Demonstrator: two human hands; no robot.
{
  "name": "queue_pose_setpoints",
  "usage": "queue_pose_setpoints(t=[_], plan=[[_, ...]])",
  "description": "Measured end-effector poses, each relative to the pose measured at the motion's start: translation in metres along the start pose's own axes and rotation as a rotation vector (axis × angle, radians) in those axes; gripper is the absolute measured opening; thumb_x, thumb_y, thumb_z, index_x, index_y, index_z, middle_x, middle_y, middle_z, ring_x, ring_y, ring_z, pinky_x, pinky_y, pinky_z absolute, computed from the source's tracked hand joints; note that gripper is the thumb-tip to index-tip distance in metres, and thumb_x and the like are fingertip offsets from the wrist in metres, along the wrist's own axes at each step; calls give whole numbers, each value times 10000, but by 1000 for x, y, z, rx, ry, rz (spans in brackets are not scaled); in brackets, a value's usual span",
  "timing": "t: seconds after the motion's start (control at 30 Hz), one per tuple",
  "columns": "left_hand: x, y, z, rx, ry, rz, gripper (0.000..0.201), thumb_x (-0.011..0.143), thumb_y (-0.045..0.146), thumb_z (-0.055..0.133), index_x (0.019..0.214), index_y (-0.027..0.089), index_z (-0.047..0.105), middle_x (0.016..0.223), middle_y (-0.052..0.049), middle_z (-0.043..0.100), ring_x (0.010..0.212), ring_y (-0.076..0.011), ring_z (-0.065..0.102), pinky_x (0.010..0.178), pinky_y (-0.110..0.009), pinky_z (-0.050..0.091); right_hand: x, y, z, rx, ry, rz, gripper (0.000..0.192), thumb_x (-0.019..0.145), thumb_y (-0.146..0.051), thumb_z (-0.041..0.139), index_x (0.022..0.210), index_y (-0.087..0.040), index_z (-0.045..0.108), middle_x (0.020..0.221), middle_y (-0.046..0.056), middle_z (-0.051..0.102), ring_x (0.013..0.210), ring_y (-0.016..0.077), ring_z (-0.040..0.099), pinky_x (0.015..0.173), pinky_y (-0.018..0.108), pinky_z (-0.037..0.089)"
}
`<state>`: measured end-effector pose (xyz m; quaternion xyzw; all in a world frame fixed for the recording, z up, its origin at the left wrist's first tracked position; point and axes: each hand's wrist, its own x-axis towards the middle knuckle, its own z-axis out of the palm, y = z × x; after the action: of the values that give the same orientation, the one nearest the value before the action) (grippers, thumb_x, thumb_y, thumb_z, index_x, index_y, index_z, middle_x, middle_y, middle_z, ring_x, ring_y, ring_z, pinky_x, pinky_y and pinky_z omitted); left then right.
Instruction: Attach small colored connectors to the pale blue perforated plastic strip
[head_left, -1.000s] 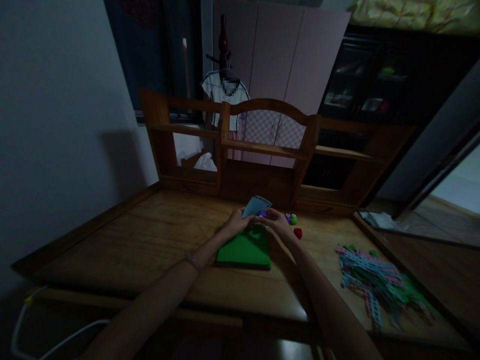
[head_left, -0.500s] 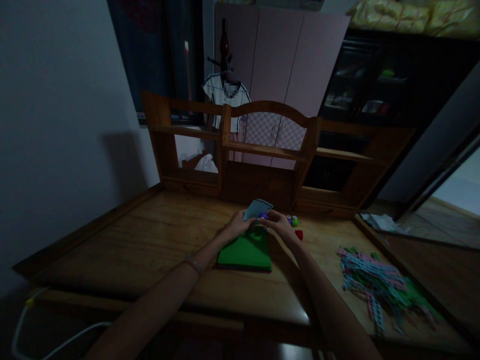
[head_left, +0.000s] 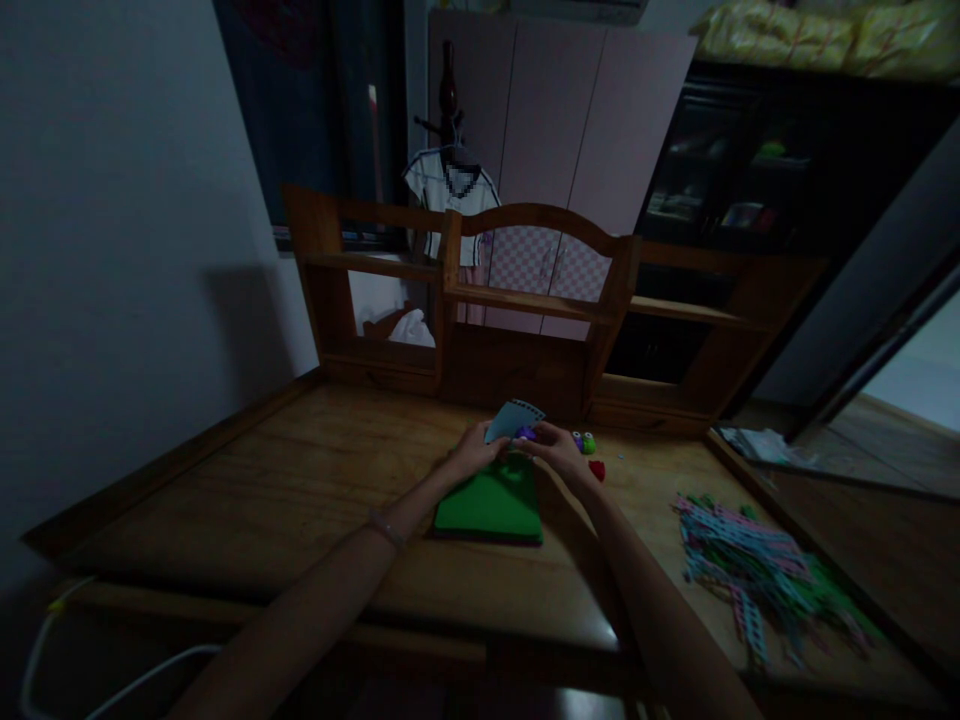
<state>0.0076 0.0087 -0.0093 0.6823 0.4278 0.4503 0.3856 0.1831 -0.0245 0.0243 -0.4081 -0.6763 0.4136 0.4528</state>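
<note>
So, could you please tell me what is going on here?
The person's left hand holds a light blue card, while the right hand pinches a purple piece. Both are at the far end of a green pad on a wooden desk. A red piece and a heap of strips lie to the right.

Strips [head_left: 750, 550] right of the sheet stack [head_left: 489, 508]

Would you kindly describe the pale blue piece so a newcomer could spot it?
On the wooden desk, find the green pad. Near its far end, the left hand holds the pale blue piece, set apart from the small purple piece beside it by dark squares along its far edge.
</note>
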Motion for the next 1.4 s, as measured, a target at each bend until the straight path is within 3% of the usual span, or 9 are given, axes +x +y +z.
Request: queue_pose_setpoints(t=[0.53,0.83,1.1,1.4], plan=[[3,-7,2,-5,-12,-1,267,701,339,634,798,91,637,638,-36,637,543,-125,568,491,-193,412,0,3,4,26,38,19,370,616,-461,702,824,-171,605,757,29,623,719,183,590,648,278,446],[1,0,-1,4,-34,10,296,702,374,635,775,87,637,614,-23,616,531,-111,539,489,-190,400,5,13,3,13,74,25,404,596,-470,710,837,-162,606,767,32,626,737,188,593,638,275,455],[-1,3,-2,-16,-42,20,301,700,383,634,739,84,638,601,-32,614,518,-112,539,485,-191,396,0,4,7,57,56,-21,405,624,-442,701,916,-186,586,836,34,631,734,181,592,601,265,458],[0,0,-1,-14,-51,17,361,687,438,638,763,85,632,597,-35,613,519,-117,542,481,-191,391,5,16,5,-15,99,36,365,613,-465,695,781,-169,567,719,19,592,679,173,576,562,258,445]])
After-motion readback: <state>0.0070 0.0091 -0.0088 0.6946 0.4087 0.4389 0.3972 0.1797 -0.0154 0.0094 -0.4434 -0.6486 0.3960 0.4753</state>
